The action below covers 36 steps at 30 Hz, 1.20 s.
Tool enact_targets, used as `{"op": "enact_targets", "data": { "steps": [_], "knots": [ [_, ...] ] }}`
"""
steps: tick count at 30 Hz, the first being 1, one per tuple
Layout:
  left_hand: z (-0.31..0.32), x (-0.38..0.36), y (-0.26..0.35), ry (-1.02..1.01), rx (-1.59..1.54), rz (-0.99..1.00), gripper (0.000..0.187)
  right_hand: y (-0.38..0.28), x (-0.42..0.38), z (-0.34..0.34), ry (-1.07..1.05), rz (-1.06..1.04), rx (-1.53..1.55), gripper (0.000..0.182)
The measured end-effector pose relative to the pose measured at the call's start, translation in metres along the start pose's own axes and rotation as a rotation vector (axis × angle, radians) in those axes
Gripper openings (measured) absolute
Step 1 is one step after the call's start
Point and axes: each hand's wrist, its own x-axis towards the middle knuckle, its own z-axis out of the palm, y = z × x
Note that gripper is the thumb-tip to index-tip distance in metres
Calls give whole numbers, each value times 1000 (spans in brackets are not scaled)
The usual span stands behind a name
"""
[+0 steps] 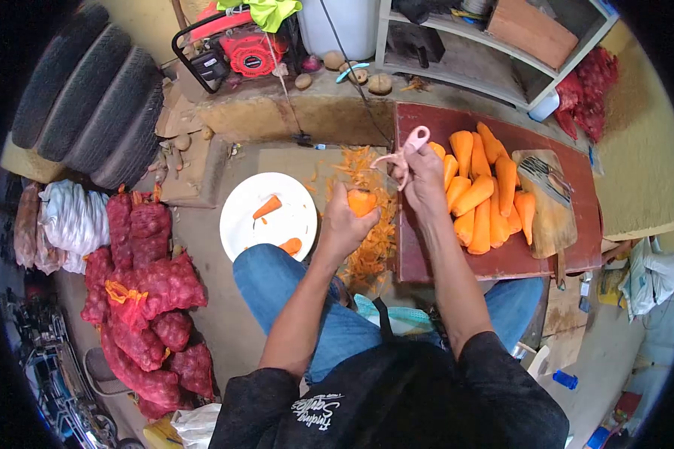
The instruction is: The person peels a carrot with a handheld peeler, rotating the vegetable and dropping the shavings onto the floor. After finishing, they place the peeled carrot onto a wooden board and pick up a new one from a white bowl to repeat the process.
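Note:
My left hand (341, 224) is closed around a carrot (362, 201), its cut-looking orange end facing up. In my right hand (425, 179) is a pink peeler (418, 138), raised a little to the right of the carrot and apart from it. Orange peelings (371, 258) lie scattered on the floor below both hands. Left of my left hand, a white plate-like basin (236, 206) holds two carrot pieces (266, 206). A heap of peeled carrots (473, 196) rests on the red table (427, 262) beside my right forearm.
A wooden board (550, 224) with metal utensils lies right of the carrots. Red net sacks of onions (146, 299) are piled at left, below stacked tyres (90, 90). A red generator (253, 56) and a grey shelf (464, 67) stand at the back.

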Motion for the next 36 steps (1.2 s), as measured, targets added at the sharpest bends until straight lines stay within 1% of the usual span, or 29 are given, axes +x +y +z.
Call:
{"op": "enact_targets", "data": {
  "steps": [1,4,5,8,9,12,13,16,17,19,20,21,22,23,24,25,27,29,30,31,32,34,35,36],
  "knots": [
    [-2,2,-1,16,24,17,45,-11,-6,4,-57,26,-55,16],
    [-3,2,-7,-34,21,41,45,-23,-36,33,-214,125,-246,11],
    [-1,1,-7,-48,22,22,45,-14,-32,28,-229,104,-206,13],
    [-3,-1,7,-71,1,-25,45,-5,0,-11,-53,50,-18,18],
    [-3,1,4,-68,-23,-37,45,-8,-3,-14,-111,95,-7,18],
    [-2,9,-10,-85,-113,-76,45,-14,-33,17,-217,151,-138,11],
    [1,9,-12,-97,-148,-89,45,-10,-31,13,-186,127,-123,12],
    [1,5,-3,-118,-100,-99,44,-12,-11,-1,-30,70,33,15],
    [0,8,-3,-106,-84,-65,44,-10,-14,-5,-99,65,-7,16],
    [0,5,-6,-91,-59,-20,45,-14,-26,14,-184,102,-101,13],
    [0,3,-8,-109,-113,-77,46,-15,-30,18,-225,119,-152,12],
    [-1,5,-9,-129,-167,-125,48,-7,-20,11,-83,84,-75,12],
    [-1,8,-7,-148,-220,-169,49,-7,-7,3,-32,46,-59,12],
    [-1,9,-6,-135,-224,-153,50,-7,-6,-9,-36,54,-54,11],
    [-3,8,-6,-121,-227,-138,52,-13,-9,-6,-41,64,-46,10],
    [-4,7,-5,-106,-230,-131,53,-17,-16,6,-112,88,-86,8],
    [-7,7,-5,-155,-202,-187,54,-17,-33,22,-241,148,-169,7],
    [-5,8,-4,-176,-205,-207,57,2,-6,-5,-68,52,-46,8],
    [-4,7,-3,-172,-217,-209,59,-1,1,-3,15,3,18,10],
    [-6,7,-3,-168,-224,-211,61,-6,-1,-6,-7,12,78,12],
    [-8,9,-3,-167,-197,-175,64,-7,-6,-7,-81,55,30,12],
    [-8,5,-3,-175,-152,-122,71,-18,-31,13,-215,157,-75,12],
    [-7,5,-4,-183,-158,-92,73,-17,-35,23,-213,164,-99,7],
    [-6,6,-6,-192,-165,-57,75,-9,-27,13,-151,141,-80,8]
  ]
}}
